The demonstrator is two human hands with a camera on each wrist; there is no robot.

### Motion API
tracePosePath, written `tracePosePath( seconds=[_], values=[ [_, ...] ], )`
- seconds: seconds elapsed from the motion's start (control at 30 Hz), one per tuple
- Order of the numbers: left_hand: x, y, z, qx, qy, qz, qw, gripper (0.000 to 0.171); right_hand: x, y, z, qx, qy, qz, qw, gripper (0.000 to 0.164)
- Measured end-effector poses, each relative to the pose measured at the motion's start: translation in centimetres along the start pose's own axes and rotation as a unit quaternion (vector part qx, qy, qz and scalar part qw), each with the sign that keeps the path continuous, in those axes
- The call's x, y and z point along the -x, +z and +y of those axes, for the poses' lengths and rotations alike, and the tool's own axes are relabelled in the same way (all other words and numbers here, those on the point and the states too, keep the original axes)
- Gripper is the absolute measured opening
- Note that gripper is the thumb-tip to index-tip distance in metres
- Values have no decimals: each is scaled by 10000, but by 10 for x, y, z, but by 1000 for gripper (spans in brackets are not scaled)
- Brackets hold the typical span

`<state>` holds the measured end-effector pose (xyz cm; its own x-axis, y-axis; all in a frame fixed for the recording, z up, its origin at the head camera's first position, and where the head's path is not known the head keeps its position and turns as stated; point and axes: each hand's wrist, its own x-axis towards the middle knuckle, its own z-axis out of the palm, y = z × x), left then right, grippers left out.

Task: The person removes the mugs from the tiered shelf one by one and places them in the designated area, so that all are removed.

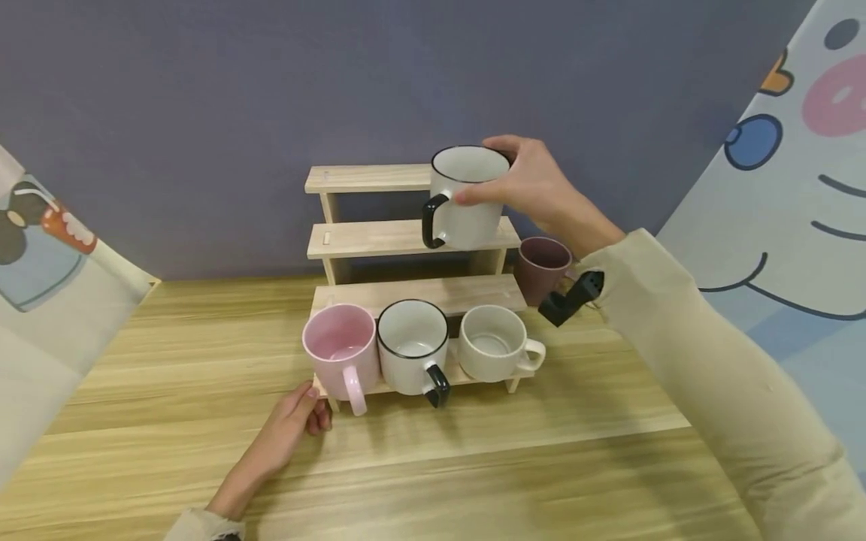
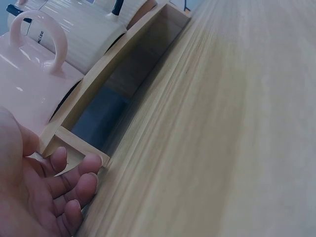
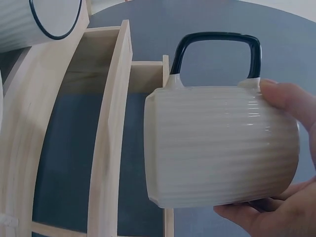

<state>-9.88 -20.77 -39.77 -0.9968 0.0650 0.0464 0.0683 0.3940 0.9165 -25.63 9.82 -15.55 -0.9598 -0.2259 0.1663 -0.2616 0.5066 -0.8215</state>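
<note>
My right hand (image 1: 537, 180) grips a white ribbed mug (image 1: 467, 218) with a black rim and black handle, thumb and fingers around its body near the rim. In the right wrist view the mug (image 3: 222, 143) is up over the top steps of the wooden stepped rack (image 1: 379, 239). Down at the rack's front left corner, my left hand (image 1: 291, 421) pinches the bottom step's end, thumb on top and fingers curled by the leg. Beside it on that step stand a pink mug (image 1: 341, 379), another black-rimmed white mug (image 1: 409, 376) and a cream cup (image 1: 490, 364).
A maroon mug (image 1: 541, 278) stands on the wooden table (image 1: 189, 361) behind the rack's right side, partly covered by the right forearm's camera mount (image 1: 571, 297). A grey-blue wall (image 1: 203, 135) rises behind; cartoon-printed panels (image 1: 778, 165) flank both sides.
</note>
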Motion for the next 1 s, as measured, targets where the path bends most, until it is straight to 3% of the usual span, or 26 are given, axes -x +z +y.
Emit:
tracePosePath(
  seconds=[0.5, 0.67, 1.0],
  values=[
    [-2, -3, -1, -38, 90, -58, 9999, 33, 10, -17, 6, -22, 107, 121, 9999, 87],
    [-2, -2, -2, -25, 255, -75, 9996, 34, 12, -22, 12, -24, 156, 146, 9998, 85],
    [-4, 1, -4, 17, 280, -130, 9995, 34, 23, -40, 29, 215, 418, 267, 9985, 89]
  ],
)
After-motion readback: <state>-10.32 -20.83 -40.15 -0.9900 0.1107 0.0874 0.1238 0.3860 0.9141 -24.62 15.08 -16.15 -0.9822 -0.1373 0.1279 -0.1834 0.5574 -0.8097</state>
